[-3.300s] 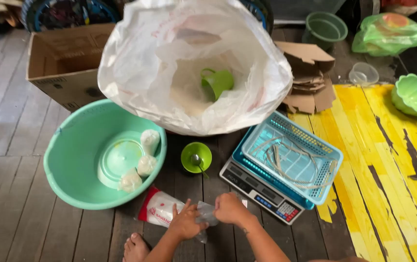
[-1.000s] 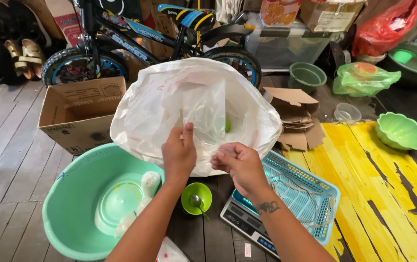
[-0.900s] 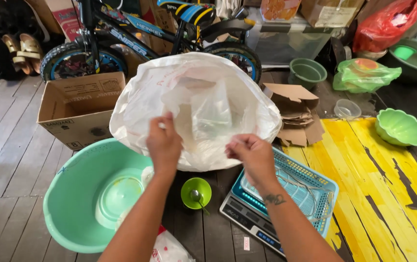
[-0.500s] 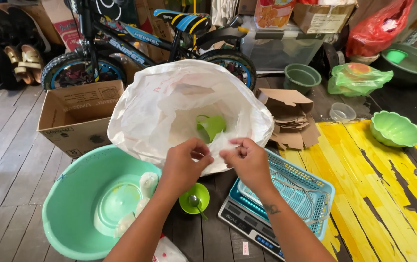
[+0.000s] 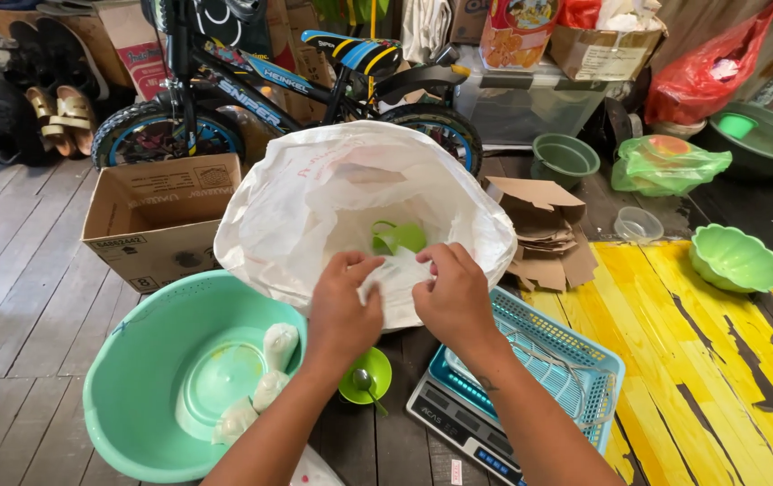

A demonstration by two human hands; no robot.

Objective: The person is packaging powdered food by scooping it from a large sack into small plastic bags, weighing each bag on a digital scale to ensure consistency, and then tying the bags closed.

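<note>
I see the big white woven plastic sack (image 5: 314, 198) standing open on the dark plank floor (image 5: 17, 270), a green plastic scoop (image 5: 397, 238) inside. Left of it sits the round mint-green plastic basin (image 5: 143, 378); right, a blue plastic basket (image 5: 575, 360) on a scale. My left hand (image 5: 343, 310) and right hand (image 5: 455, 297) both pinch a small clear plastic bag (image 5: 397, 277) over the sack's near rim.
</note>
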